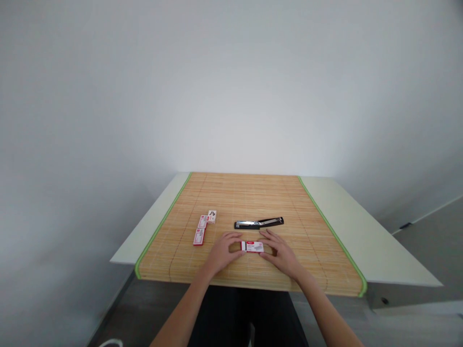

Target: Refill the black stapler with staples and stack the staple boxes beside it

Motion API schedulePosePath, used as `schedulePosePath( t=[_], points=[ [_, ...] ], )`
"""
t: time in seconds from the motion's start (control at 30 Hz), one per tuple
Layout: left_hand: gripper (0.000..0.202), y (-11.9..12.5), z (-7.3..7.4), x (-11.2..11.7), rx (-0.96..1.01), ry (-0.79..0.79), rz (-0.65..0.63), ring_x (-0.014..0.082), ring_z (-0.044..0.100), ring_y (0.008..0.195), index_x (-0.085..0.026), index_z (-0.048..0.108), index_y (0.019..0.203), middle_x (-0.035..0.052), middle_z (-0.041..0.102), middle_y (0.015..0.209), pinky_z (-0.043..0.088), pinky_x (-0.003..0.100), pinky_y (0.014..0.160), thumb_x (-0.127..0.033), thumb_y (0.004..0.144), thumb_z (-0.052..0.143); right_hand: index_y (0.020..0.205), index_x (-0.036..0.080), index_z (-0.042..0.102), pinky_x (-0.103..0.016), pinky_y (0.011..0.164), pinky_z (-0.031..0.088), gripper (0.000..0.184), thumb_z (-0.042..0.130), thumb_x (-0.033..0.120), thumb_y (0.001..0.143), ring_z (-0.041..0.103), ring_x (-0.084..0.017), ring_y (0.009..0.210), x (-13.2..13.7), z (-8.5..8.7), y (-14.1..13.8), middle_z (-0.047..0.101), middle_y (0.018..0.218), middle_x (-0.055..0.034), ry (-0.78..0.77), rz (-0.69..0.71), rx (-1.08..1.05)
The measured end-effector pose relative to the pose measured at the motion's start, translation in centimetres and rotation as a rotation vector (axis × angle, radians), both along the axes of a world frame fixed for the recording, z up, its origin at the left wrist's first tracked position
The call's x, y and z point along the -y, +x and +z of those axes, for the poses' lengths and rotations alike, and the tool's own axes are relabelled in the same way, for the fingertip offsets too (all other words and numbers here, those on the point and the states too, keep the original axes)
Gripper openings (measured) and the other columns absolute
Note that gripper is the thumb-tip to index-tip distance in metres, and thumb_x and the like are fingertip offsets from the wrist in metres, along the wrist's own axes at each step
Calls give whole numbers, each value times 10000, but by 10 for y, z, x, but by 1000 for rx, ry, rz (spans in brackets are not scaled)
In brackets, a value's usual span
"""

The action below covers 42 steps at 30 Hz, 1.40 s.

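A small red-and-white staple box [253, 246] lies on the bamboo mat [249, 193] near its front edge. At the box's left end, my left hand [222, 253] has its thumb by the near corner and its fingertips by the far corner. My right hand [284, 255] frames the right end in the same way, thumb in front and fingers behind. Just beyond the hands rests a black stapler [258, 223], its metal channel exposed and its two halves spread lengthwise.
Left of the hands are two red-and-white boxes [198, 236] in a row, with a white box [212, 216] bearing a dark picture at their far end. The mat has green edging and covers the middle of a white table [361, 226]. A pale wall [238, 96] stands behind.
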<state>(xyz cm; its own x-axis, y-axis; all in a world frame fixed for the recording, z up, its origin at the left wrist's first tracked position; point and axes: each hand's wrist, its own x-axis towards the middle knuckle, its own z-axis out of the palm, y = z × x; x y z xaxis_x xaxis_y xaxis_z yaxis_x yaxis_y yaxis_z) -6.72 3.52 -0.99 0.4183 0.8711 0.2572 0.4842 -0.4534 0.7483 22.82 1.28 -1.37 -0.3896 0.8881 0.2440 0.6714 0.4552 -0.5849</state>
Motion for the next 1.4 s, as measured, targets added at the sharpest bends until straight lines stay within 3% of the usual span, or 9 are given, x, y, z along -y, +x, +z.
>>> schedulePosePath(
  t=[0.27,0.97,1.13,1.27,1.4],
  points=[
    [336,-10,3,0,-13,15,-3,250,546,1322,-320,734,1175,13,646,1395,400,459,1167,-362,844,774,1362,384,636,-585,1230,290,431,656,465,939,347,-299,1512,0,7,30,485,1572,-6,-73,23,21],
    [337,-5,6,5,-39,26,26,265,549,1298,-317,725,1143,23,646,1375,403,473,1140,-366,817,794,1293,334,688,-535,1201,350,407,696,434,898,448,-300,1425,-6,12,23,542,1505,-60,-63,30,-2],
    [351,-5,6,7,-21,36,27,267,552,1294,-321,724,1159,27,644,1378,406,474,1134,-364,818,795,1316,325,677,-465,1113,443,425,702,431,905,554,-288,1289,-10,41,2,606,1405,-75,-61,64,31],
    [353,-5,7,7,-19,33,26,267,554,1294,-339,730,1151,12,645,1379,407,474,1134,-356,807,807,1096,318,780,-380,947,485,200,692,308,916,621,-259,1073,-23,70,-33,701,1099,-63,-28,177,211],
    [370,-5,9,6,-27,23,20,271,554,1298,-340,732,1161,15,646,1378,403,477,1138,-353,800,809,977,288,799,-345,883,460,169,751,217,831,624,-248,984,-40,81,-57,690,960,-55,13,312,425]
  ],
)
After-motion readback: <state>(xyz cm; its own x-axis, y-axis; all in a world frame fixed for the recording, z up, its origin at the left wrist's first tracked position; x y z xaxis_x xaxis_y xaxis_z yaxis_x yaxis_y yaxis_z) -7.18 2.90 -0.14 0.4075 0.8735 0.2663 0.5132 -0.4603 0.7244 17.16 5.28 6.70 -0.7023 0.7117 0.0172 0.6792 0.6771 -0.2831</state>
